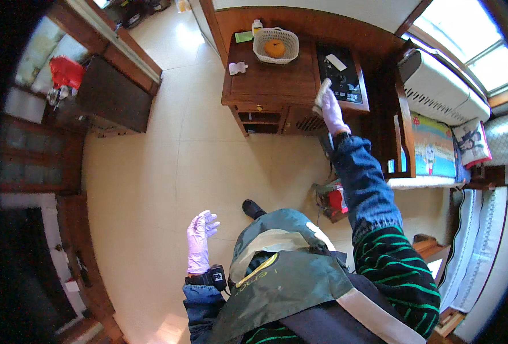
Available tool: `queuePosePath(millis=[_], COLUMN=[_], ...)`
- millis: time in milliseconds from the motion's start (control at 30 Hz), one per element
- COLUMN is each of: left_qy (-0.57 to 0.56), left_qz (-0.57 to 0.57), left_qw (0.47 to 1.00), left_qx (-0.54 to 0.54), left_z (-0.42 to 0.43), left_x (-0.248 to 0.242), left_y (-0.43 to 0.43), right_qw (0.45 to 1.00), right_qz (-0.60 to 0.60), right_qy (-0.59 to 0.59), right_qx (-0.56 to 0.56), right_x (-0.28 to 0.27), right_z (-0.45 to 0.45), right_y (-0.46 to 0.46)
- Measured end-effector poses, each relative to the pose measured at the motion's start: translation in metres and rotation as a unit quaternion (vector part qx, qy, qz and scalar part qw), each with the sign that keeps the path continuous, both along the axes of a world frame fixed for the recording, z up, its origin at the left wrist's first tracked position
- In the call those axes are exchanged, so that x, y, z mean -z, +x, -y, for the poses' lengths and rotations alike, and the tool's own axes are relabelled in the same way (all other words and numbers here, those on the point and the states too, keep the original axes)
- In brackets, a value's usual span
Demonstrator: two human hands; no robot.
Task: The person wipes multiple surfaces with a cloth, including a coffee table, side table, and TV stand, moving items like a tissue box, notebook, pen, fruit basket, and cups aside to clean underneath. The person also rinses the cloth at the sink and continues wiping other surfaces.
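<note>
My right hand [332, 111], in a lilac glove, reaches out to the wooden cabinet [275, 86]. It presses a greyish-white cloth [321, 98] near the left edge of a black glass panel [348, 86] set into the top. A white rectangular object [335, 62] lies on that panel. Low at my left side hangs my left hand [199, 241], gloved alike, its fingers apart and slightly curled around nothing. A white woven basket [276, 59] with a round orange thing [275, 48] in it stands on the cabinet top.
Beside the basket are a white bottle [257, 26], a green packet [244, 37] and a small pale object [238, 68]. A wooden settee [404, 142] with cushions adjoins on the right. A bag with red on it [336, 200] sits on the tiled floor [150, 215] near my legs.
</note>
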State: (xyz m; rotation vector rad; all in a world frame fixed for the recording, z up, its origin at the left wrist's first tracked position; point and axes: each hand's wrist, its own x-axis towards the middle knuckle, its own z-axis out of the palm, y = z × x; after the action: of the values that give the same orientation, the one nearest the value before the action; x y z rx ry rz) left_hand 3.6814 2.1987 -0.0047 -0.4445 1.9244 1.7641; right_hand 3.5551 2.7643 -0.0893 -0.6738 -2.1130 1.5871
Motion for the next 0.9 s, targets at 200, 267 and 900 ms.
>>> queuePosePath(millis=[200, 267, 900], left_qy=[-0.038, -0.03, 0.039], left_qz=[0.016, 0.042, 0.084], left_qw=[0.995, 0.993, 0.977], left_qx=[0.092, 0.102, 0.191], left_z=[0.008, -0.002, -0.342], left_x=[0.005, 0.006, 0.033], left_y=[-0.094, -0.129, -0.369], right_qw=[0.95, 0.937, 0.867], right_qz=[0.143, 0.158, 0.281], right_qy=[0.277, 0.311, 0.409], right_qx=[0.022, -0.002, -0.047], right_x=[0.054, 0.062, 0.112], right_z=[0.011, 0.029, -0.096], right_y=[-0.016, 0.001, -0.195])
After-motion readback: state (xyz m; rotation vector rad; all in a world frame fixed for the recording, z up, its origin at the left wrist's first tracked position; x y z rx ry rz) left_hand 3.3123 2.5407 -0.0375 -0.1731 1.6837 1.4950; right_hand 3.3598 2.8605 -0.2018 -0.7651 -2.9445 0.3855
